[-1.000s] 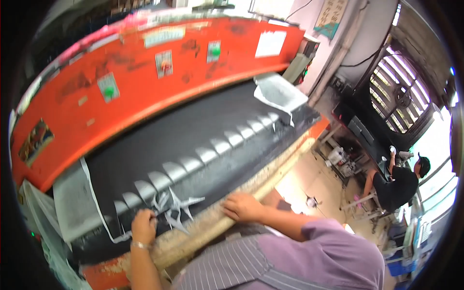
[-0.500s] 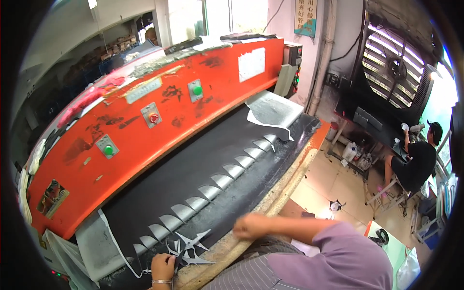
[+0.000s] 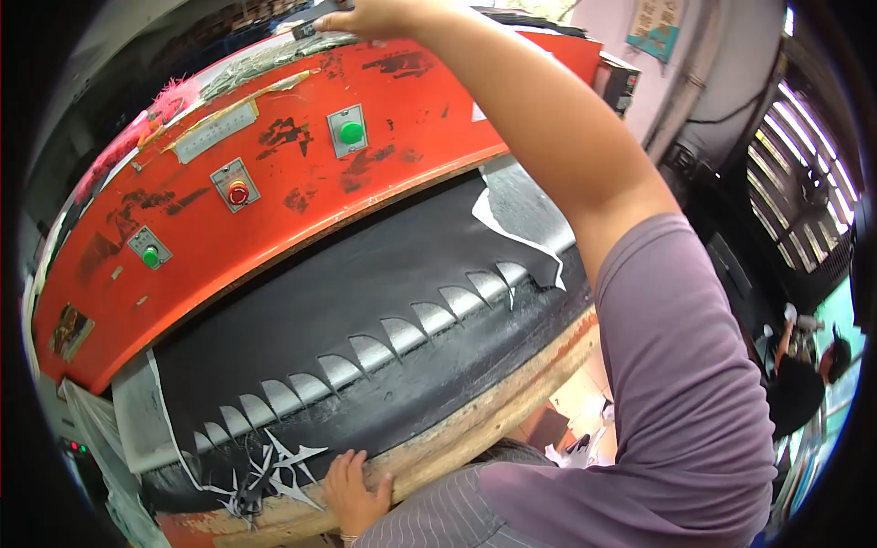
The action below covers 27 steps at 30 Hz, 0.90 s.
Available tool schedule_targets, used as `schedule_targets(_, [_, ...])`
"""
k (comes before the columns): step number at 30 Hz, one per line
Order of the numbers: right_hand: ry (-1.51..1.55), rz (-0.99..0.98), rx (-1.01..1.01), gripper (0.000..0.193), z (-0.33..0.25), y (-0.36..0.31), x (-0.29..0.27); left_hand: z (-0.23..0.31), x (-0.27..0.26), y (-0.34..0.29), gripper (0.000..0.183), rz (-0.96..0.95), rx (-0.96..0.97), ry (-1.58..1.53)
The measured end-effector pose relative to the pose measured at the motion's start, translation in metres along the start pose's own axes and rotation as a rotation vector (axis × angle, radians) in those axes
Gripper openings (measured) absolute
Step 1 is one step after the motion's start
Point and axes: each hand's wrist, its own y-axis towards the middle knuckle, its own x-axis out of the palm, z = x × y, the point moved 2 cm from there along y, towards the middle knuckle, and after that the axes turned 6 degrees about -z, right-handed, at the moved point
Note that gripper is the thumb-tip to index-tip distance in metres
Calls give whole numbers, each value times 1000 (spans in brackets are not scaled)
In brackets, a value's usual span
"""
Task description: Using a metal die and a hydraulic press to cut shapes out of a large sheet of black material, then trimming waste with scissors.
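Observation:
My right hand (image 3: 379,18) reaches up to the top of the red press (image 3: 283,173), partly cut off by the upper edge. Its fingers close on the edge of a dark flat piece (image 3: 304,30) lying there. My left hand (image 3: 356,489) rests with fingers spread on the worn wooden front edge (image 3: 438,438). Beside it lies a tangle of black and white pointed scraps (image 3: 274,470). Under the press is a black sheet (image 3: 320,283) with a row of curved notches along its near side and a pale underside showing at its curled right end.
Green buttons (image 3: 351,133) and a red button (image 3: 237,193) sit on the press front. Pink fluffy material (image 3: 169,102) lies on its top. Translucent plastic sheeting (image 3: 96,438) hangs at the left end. Another person (image 3: 799,393) sits at the far right by a dark bench.
My right hand has risen from near the front edge to the top of the press. My left hand has left the scraps and now lies on the wooden edge, to their right.

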Motion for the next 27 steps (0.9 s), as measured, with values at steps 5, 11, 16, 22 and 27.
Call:
schedule_targets(5, [-85,-105,117,103,49,60,47,2,4,-1,52,123,-204,240])
schedule_targets(11, [-180,-339,73,99,12,133,100,8,4,-1,50,85,-315,238])
schedule_targets(16, [-107,-224,33,85,-83,164,114,13,4,3,43,148,-354,236])
schedule_targets(22, [-180,-43,135,68,133,146,96,7,8,3,35,246,-303,184])
schedule_targets(27, [203,397,176,56,78,92,97,1,6,-14,32,276,-339,204])
